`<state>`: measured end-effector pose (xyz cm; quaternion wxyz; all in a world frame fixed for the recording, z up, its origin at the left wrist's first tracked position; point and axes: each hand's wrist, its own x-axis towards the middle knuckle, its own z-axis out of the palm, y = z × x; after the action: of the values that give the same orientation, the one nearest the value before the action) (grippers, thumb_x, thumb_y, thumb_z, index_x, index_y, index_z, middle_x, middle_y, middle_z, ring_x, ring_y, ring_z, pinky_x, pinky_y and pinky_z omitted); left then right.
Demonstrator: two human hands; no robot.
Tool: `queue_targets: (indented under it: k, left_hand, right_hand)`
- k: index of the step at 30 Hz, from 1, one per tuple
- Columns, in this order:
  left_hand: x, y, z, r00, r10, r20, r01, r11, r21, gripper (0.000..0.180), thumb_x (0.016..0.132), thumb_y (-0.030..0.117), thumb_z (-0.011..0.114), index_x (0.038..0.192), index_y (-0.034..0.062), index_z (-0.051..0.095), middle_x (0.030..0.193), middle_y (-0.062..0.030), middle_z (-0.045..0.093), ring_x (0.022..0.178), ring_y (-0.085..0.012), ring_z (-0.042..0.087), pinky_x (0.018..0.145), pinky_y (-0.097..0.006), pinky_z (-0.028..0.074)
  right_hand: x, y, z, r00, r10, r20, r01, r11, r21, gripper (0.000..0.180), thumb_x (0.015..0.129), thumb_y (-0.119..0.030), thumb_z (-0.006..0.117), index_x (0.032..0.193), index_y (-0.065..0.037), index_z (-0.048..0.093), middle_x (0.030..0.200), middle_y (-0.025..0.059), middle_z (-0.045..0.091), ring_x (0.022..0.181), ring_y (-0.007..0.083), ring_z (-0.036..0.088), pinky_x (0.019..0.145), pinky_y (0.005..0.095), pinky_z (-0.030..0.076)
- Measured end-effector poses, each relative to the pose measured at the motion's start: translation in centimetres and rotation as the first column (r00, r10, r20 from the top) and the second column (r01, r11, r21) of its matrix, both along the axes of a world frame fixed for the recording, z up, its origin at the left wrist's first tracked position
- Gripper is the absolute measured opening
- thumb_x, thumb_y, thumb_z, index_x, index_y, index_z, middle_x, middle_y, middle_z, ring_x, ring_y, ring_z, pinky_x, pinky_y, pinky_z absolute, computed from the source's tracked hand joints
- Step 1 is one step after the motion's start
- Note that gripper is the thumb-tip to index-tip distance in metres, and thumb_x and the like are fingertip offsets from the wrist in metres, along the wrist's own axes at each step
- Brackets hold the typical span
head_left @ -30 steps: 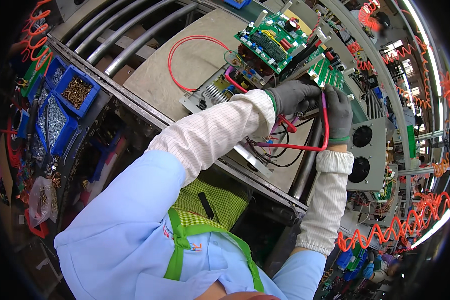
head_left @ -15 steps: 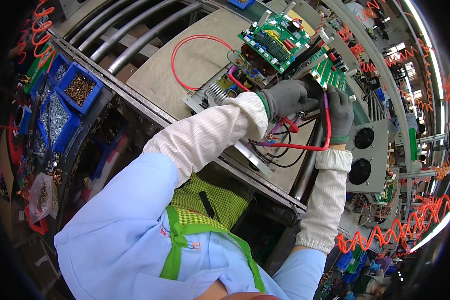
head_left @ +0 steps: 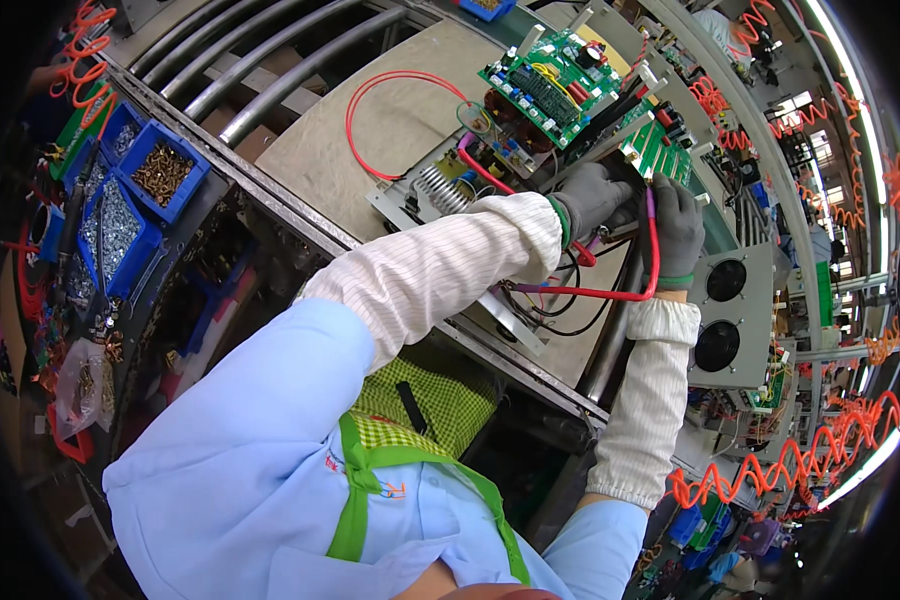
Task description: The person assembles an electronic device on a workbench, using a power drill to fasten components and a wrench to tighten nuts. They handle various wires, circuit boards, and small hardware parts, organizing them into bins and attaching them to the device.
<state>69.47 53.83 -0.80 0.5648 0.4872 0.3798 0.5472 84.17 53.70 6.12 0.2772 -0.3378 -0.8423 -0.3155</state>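
- The left grip [head_left: 592,200], gloved in grey, is curled in front of the rear board [head_left: 660,155]; its fingertips are tucked out of sight, so I can't tell whether it grasps anything.
- The right grip [head_left: 676,225], in a matching glove, is bent just beside it at the same board's near edge; I can't tell whether it is closed on anything either.
- The red cable [head_left: 654,240] has its purple-sleeved end right by the right fingers, drops past that palm, then bends left below both grips.
- Black wires [head_left: 578,328] loop underneath, near the left cuff.
- The front board [head_left: 545,85], green and crowded with parts, is tilted beyond the left grip.
- A silvery coil [head_left: 440,190] is to the left of that, and a red wire [head_left: 350,110] arcs over the tan panel [head_left: 305,150].
- Steel rollers [head_left: 280,100] run beside the panel.
- To the right of the right wrist is a grey casing [head_left: 757,325] with two black fans [head_left: 726,280].
- Over on the far left, blue bins [head_left: 142,262] hold brass screws [head_left: 165,178] and silver screws [head_left: 115,235], with a clear bag [head_left: 85,390] near them.
- Orange hoses [head_left: 760,480] coil along the right.
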Motion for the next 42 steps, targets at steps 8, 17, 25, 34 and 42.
queue_targets:
  k: [8,17,25,34,42]
  left_hand:
    - [1.4,-0.8,0.7,0.807,0.003,0.591,0.117,0.98,-0.164,0.019,0.094,0.014,0.056,0.103,-0.0011,0.064,0.098,-0.01,0.067,0.085,-0.0168,0.068,0.077,-0.028,0.056]
    - [2.0,-1.3,1.1,0.727,-0.045,0.686,0.094,0.995,-0.034,0.021,0.093,0.017,0.054,0.103,0.0012,0.063,0.096,-0.0093,0.067,0.085,-0.0188,0.068,0.079,-0.031,0.057]
    - [0.6,-2.4,3.4,0.791,0.022,0.611,0.086,0.985,-0.147,0.029,0.092,0.029,0.056,0.099,0.0021,0.064,0.092,-0.0106,0.068,0.08,-0.0209,0.068,0.076,-0.034,0.057]
    - [1.4,-2.3,4.4,0.808,0.005,0.589,0.145,0.968,-0.207,0.026,0.094,0.029,0.063,0.097,0.0031,0.064,0.084,-0.0099,0.068,0.072,-0.0226,0.068,0.067,-0.035,0.057]
    - [2.1,0.5,1.9,0.83,0.021,0.557,0.114,0.972,-0.206,0.02,0.095,0.021,0.06,0.099,0.002,0.059,0.085,-0.0113,0.065,0.076,-0.0246,0.067,0.071,-0.038,0.06]
  right_hand:
    - [0.0,0.1,-0.1,1.0,-0.008,-0.005,0.008,1.0,-0.005,0.027,0.083,-0.014,0.064,0.11,-0.011,0.065,0.103,0.0101,0.066,0.09,0.0303,0.064,0.077,0.0399,0.054]
    - [0.0,-0.2,0.0,0.999,-0.027,-0.018,0.026,0.999,-0.045,0.027,0.083,-0.019,0.066,0.11,-0.013,0.066,0.103,0.0098,0.066,0.091,0.0303,0.065,0.077,0.0399,0.055]
    - [0.2,-0.1,0.2,1.0,-0.016,-0.01,0.015,0.996,-0.087,0.028,0.082,-0.012,0.061,0.11,-0.009,0.064,0.105,0.0125,0.066,0.095,0.0327,0.064,0.081,0.041,0.054]
    - [0.1,-3.0,1.8,0.986,-0.164,0.016,0.161,0.932,-0.325,0.039,0.086,-0.009,0.056,0.125,-0.007,0.057,0.122,0.0163,0.058,0.105,0.0359,0.06,0.092,0.0438,0.049]
    - [5.9,-22.8,-6.0,0.806,-0.303,-0.508,-0.205,0.663,-0.72,0.022,0.086,-0.008,0.062,0.105,0.001,0.068,0.091,0.0137,0.067,0.09,0.0258,0.065,0.083,0.0363,0.05]
